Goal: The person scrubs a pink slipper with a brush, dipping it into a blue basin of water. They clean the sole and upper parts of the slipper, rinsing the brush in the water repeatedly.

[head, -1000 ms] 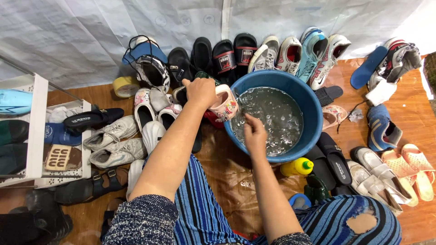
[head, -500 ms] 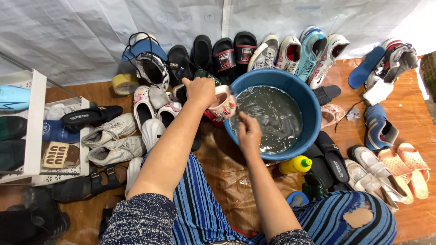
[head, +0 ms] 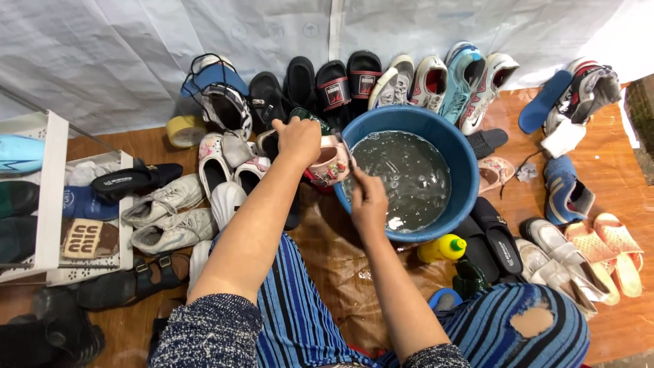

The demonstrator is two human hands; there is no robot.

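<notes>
Left hand point(head: 297, 140) closed over the top of a pink clog point(head: 331, 162), gripping it at the left rim of the blue basin point(head: 470, 177). Clog held with its long axis roughly left to right, one end hanging over the basin's edge, sole side hard to tell. Right hand point(head: 368, 202) curled at the same rim, just below the clog, fingers bent down toward the grey soapy water point(head: 409, 178); whether anything sits inside that hand, cannot tell.

One basin, one yellow bottle point(head: 441, 248) lying just beside its lower edge, one roll of yellow tape point(head: 185, 130) near the white sheet at the back. Row of shoes behind the basin: two black slides with red bands point(head: 349, 83), two white trainers point(head: 413, 83), one turquoise trainer point(head: 463, 78). Two pale orange sandals point(head: 613, 249) at far right, two grey-white trainers point(head: 167, 217) at left on the wooden floor point(head: 599, 170).

Compared with half a second ago: clog and left hand in the same place at the rim, right hand shifted slightly lower along the basin's edge.
</notes>
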